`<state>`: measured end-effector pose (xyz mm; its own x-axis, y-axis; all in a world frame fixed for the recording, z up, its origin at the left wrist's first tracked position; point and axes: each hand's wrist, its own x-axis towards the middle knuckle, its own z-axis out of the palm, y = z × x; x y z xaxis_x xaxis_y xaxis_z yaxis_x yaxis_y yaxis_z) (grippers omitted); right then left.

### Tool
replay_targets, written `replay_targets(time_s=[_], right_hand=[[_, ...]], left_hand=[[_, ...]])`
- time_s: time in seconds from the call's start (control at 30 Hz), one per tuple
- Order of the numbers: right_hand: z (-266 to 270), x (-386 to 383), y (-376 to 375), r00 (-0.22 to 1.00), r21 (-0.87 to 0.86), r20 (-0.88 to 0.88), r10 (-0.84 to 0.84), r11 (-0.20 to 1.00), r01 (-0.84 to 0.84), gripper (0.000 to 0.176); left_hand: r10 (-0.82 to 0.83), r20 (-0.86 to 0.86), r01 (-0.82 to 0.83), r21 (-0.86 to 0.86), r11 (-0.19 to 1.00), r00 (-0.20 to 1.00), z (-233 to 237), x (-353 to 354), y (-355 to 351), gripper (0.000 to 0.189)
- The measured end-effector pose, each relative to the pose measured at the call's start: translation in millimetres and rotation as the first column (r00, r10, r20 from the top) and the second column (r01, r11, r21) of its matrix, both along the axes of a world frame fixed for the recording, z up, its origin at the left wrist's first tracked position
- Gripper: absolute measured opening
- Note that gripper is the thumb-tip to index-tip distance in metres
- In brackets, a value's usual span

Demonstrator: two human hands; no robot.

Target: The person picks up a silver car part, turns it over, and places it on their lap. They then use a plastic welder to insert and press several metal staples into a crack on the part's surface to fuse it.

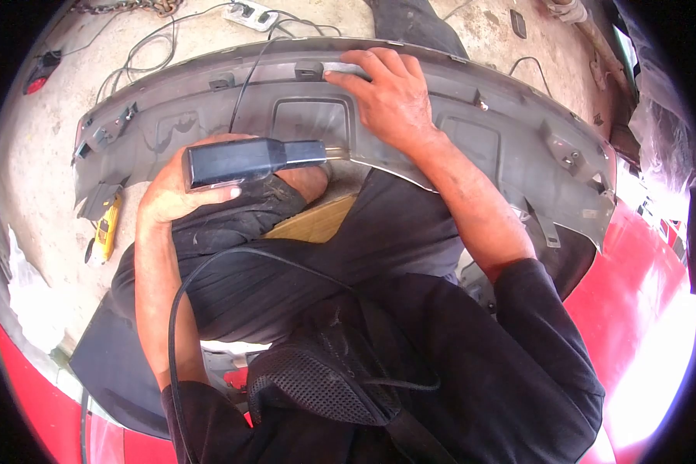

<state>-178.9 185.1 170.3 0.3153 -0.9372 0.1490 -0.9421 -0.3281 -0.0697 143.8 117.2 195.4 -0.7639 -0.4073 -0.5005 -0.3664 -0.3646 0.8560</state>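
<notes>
In the head view, my left hand point(166, 185) is wrapped round a black hand-held tool point(232, 162), its narrow nose pointing right. The tool's brass-coloured tip point(336, 153) lies over the lower edge of a grey plastic bumper cover point(410, 139), whose inner side faces me. My right hand point(394, 97) is closed at the far edge of this cover, its thumb and forefinger close to a small square bracket point(309, 70). A pale strip shows beside these fingers. The palm and the ends of the other fingers are hidden.
A black cable point(247, 85) runs over the cover toward a power strip point(251, 15) on the concrete floor. At left lies a yellow tool point(107, 224). Red body panels point(634, 294) stand at both sides, and a wooden piece point(313, 222) is between my legs.
</notes>
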Motion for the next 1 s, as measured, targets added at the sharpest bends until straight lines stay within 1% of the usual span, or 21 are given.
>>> replay_targets(time_s=[0.07,0.27,0.33,0.4,0.5,0.6,0.7,0.77,0.87,0.93,1.0], right_hand=[[0.4,0.1,0.0,1.000,0.000,0.000,0.000,1.000,0.000,0.042],[0.1,0.7,0.3,1.000,0.006,-0.003,-0.004,1.000,0.004,0.041],[1.3,1.8,-0.3,0.999,-0.028,0.034,-0.012,1.000,0.013,0.045],[0.6,1.2,-0.5,0.999,-0.032,0.032,-0.009,0.999,0.010,0.044],[0.7,1.2,-0.6,0.999,-0.035,0.038,-0.006,0.999,0.007,0.044],[1.0,1.2,-0.9,0.999,-0.034,0.049,-0.006,0.999,0.008,0.045],[1.5,1.5,-1.1,0.999,-0.035,0.047,-0.007,0.999,0.009,0.045],[1.8,1.6,-0.9,0.999,-0.035,0.043,-0.008,0.999,0.009,0.045],[2.0,1.4,-0.5,0.999,-0.035,0.040,-0.009,0.999,0.010,0.046],[2.1,0.3,0.5,1.000,0.034,0.001,-0.008,0.999,0.008,0.044],[1.3,0.4,0.6,1.000,0.030,-0.006,-0.007,1.000,0.007,0.044]], left_hand=[[0.011,-0.028,-0.011,0.005,1.000,1.000,-0.6,0.4,1.2,0.063],[0.006,-0.010,-0.006,0.011,1.000,1.000,2.8,-0.6,1.2,0.062],[0.010,-0.023,-0.010,0.007,1.000,1.000,3.0,-1.4,1.5,0.062],[0.015,-0.037,-0.015,0.003,1.000,0.999,2.8,-1.3,1.4,0.062],[0.013,-0.018,-0.012,0.024,1.000,1.000,0.6,-0.1,1.2,0.063],[0.020,-0.035,-0.020,0.019,1.000,0.999,-0.5,0.0,1.1,0.064],[0.011,-0.015,-0.011,0.005,1.000,1.000,0.6,-0.1,0.9,0.065],[0.002,0.010,-0.002,0.051,0.999,1.000,0.2,0.3,0.5,0.070],[0.005,0.006,-0.005,0.054,0.999,1.000,-0.6,0.8,0.8,0.070],[0.007,0.008,-0.007,0.050,0.999,1.000,-2.9,2.3,1.8,0.070],[0.009,0.010,-0.009,0.044,0.999,1.000,-2.0,1.6,1.7,0.070]])
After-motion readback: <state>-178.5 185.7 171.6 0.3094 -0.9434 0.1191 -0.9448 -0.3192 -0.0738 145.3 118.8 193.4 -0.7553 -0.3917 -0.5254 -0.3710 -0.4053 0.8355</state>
